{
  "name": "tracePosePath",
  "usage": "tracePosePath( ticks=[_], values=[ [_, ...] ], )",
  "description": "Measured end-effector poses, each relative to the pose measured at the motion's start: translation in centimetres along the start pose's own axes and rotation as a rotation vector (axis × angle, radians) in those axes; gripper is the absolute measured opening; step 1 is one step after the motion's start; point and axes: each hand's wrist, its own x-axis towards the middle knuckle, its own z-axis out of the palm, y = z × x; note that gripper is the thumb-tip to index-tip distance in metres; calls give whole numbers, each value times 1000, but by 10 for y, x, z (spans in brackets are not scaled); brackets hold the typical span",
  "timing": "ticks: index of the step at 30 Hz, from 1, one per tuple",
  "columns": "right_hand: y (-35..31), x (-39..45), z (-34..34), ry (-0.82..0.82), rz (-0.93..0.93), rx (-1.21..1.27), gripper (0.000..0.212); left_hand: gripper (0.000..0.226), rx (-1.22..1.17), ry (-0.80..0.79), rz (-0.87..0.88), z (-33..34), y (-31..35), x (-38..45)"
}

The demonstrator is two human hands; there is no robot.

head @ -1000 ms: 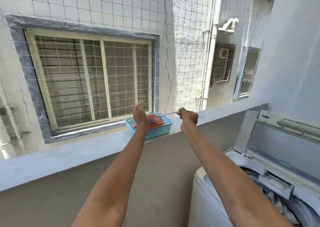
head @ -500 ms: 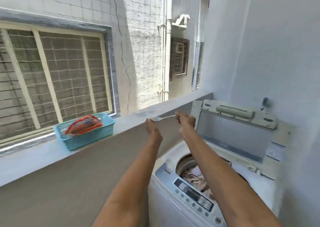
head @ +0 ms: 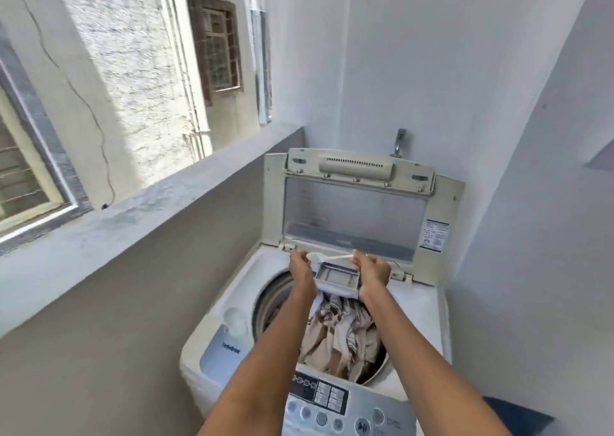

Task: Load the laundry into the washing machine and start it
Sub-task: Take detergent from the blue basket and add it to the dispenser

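Laundry (head: 339,332) already in drum, lid up; right hand (head: 372,271) pinching spoon (head: 327,257) level over detergent tray (head: 337,278), left hand (head: 300,266) cupped beside, probably catching spills.

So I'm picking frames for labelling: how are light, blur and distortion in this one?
Head view: hard sun on the outside wall, washing machine in even shade; wide-angle bends the ledge; spoon and both hands slightly soft, control panel text blurred.

One washing machine (head: 229,306), one spoon (head: 327,257), two hands (head: 300,271), one tap (head: 398,141).
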Motion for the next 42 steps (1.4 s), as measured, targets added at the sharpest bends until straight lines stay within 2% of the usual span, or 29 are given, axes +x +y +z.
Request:
tracePosePath(
  ticks=[5,8,12,15,19,24,28,33,37,42],
  values=[
    [26,52,-10,202,47,-35,18,20,207,-106,-104,20,-38,55],
    [41,72,-10,303,67,-77,26,8,360,-151,-113,21,-53,80],
    [65,85,-3,385,90,-177,30,35,823,-310,158,2,-62,101],
    [75,92,9,397,66,-253,37,35,1186,-516,382,-17,-65,119],
    [80,87,19,391,-29,-431,24,45,1451,-624,468,-35,-66,139],
    [85,81,26,361,-261,-626,32,49,1541,-698,515,-46,-64,144],
    [88,78,29,388,-382,-712,32,46,1508,-688,493,-45,-61,140],
    [79,71,21,468,-302,-563,28,38,1399,-551,444,-43,-47,128],
    [65,62,17,475,-108,-306,19,41,1299,-433,391,-44,-34,116],
    [51,38,24,253,-22,-145,16,41,1100,-235,427,-58,-6,77]
  ],
)
